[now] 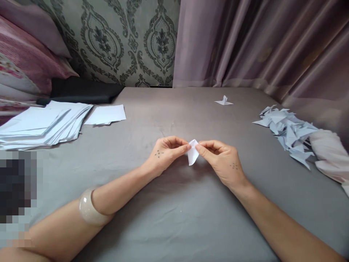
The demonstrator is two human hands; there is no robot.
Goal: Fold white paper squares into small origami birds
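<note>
The left hand (167,154) and right hand (222,160) each pinch one side of a small folded white paper (193,154) between thumb and fingers, just above the grey sheet (169,211). Paper stacks (54,123) lie to the left; folded paper cranes (290,129) heap at the right, beside bunched pale cloth (328,151).

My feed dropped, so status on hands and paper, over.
Left hand, right hand: both pinching small folded paper. Paper stack off left, folded-paper pile off right. Neither in the way.
</note>
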